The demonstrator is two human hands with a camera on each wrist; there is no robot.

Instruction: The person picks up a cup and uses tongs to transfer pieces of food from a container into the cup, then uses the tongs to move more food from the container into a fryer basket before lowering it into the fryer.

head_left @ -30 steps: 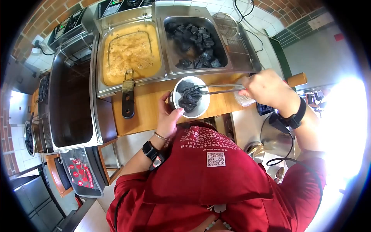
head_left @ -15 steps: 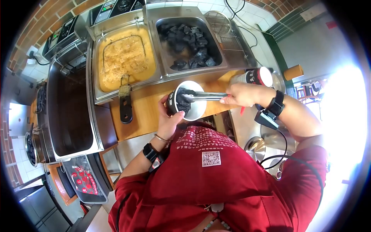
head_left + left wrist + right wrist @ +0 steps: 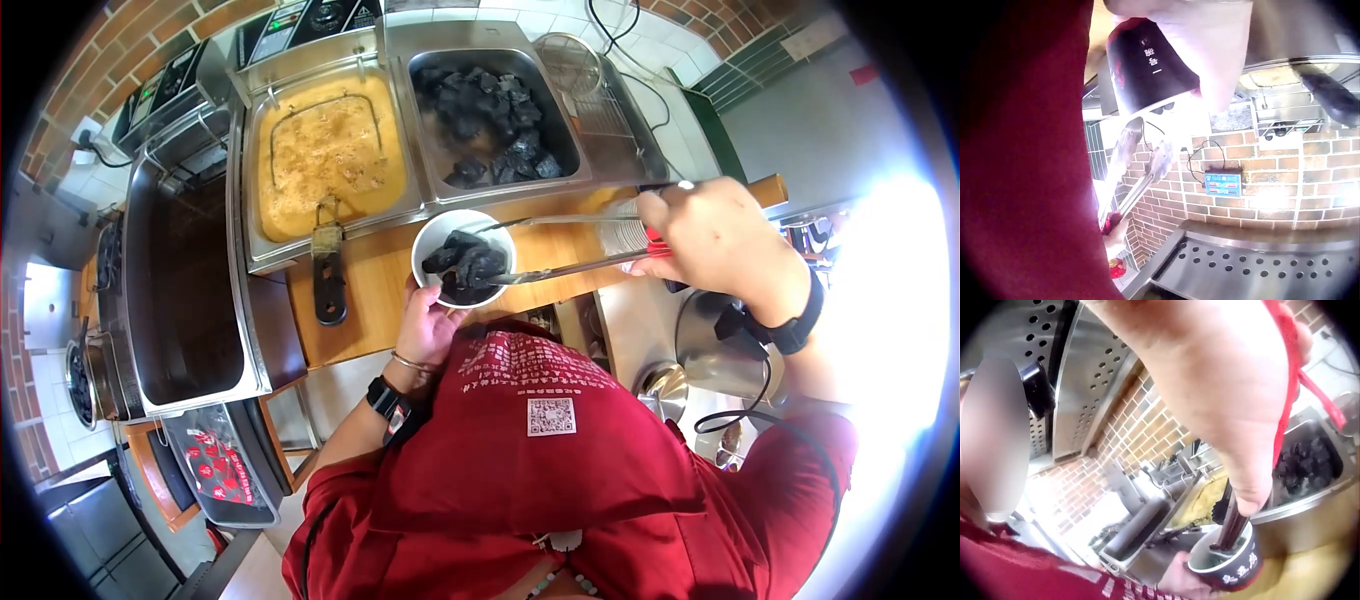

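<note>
The left hand [image 3: 428, 325] grips a paper cup [image 3: 505, 232], white inside with a dark printed outside, by its near left side. Several black chunks [image 3: 462, 262] lie in the cup. The right hand [image 3: 715, 232] holds metal tongs [image 3: 575, 268] with red on the handles; their arms are spread, one tip over the cup's far rim and the other by the black chunks. In the left wrist view the cup [image 3: 1150, 65] is tilted, with the tongs [image 3: 1138, 190] at its mouth. The right wrist view shows the tongs reaching into the cup [image 3: 1235, 569].
Behind the cup are a vat of frothy yellow liquid [image 3: 330, 160] and a steel pan of black chunks [image 3: 480, 100]. A dark vat [image 3: 190, 290] stands left. A black-handled basket [image 3: 328, 285] overhangs the wooden counter [image 3: 385, 325]. Stacked cups [image 3: 622, 235] are partly behind the right hand.
Since half a second ago, the cup has moved slightly left and turned its mouth upward. The tongs have spread, and the right hand has moved right and away from the cup.
</note>
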